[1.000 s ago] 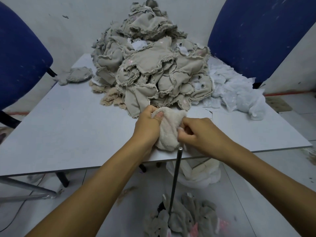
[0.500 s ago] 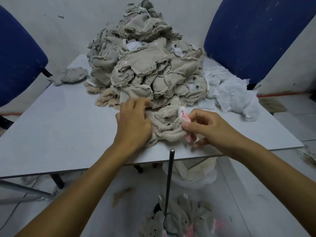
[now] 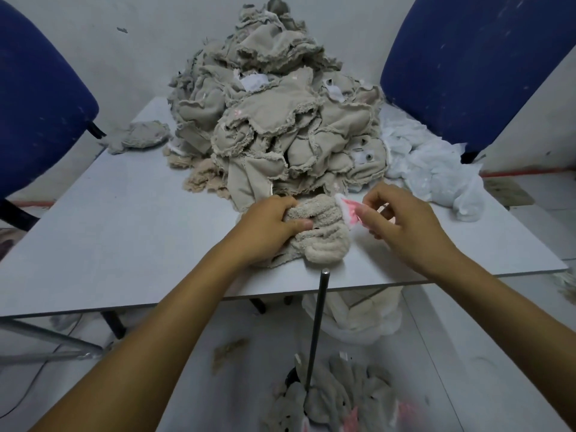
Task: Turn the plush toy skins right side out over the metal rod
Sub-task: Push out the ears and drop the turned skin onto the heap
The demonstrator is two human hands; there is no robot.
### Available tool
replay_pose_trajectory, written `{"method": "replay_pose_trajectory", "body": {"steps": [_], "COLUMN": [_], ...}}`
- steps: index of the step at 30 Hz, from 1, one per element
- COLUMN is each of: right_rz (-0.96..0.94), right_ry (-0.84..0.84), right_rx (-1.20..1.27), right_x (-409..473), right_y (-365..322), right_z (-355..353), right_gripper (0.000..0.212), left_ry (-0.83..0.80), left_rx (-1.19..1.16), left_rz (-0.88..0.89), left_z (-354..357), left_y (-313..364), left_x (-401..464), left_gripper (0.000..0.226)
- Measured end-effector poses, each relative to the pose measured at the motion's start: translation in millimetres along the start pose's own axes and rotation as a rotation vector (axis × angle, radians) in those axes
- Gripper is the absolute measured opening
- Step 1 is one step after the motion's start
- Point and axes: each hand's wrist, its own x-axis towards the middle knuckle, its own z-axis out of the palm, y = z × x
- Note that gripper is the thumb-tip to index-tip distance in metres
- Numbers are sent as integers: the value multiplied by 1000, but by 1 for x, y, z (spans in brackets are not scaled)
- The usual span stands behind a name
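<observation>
A fluffy beige plush skin lies on the white table near its front edge, fur side out. My left hand grips its left part, thumb pressed into the fur. My right hand pinches a pink and white ear that sticks out of the skin's right side. The dark metal rod stands upright just in front of the table edge, its bare tip below the skin. A tall pile of inside-out grey-beige skins rises behind my hands.
White fabric pieces lie right of the pile, and one loose grey skin at the back left. Blue chairs flank the table. Finished skins lie on the floor round the rod's foot, a white bag under the table.
The skin came off the rod's tip and onto the table. My right hand pulled a pink ear out of it and moved right; my left hand regripped the body.
</observation>
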Motion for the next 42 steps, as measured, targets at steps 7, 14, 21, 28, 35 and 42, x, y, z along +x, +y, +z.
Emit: {"method": "replay_pose_trajectory", "body": {"steps": [7, 14, 21, 28, 35, 42], "right_rz": [-123, -37, -219, -61, -198, -115], "right_ry": [357, 238, 254, 197, -383, -290], "right_rx": [-32, 311, -263, -423, -365, -504], "right_x": [5, 2, 19, -2, -9, -6], "right_y": [-8, -17, -2, 3, -19, -21], "right_z": [-9, -2, -19, 0, 25, 18], "right_gripper": [9, 19, 4, 28, 39, 14], "left_ry": [-204, -24, 787, 221, 43, 157], "left_rx": [131, -35, 524, 231, 332, 552], "left_rz": [36, 27, 680, 367, 239, 148], "left_z": [-24, 5, -18, -6, 19, 17], "left_y": [3, 16, 39, 27, 19, 21], "left_x": [-4, -8, -11, -22, -11, -7], "left_gripper": [24, 35, 8, 29, 28, 31]}}
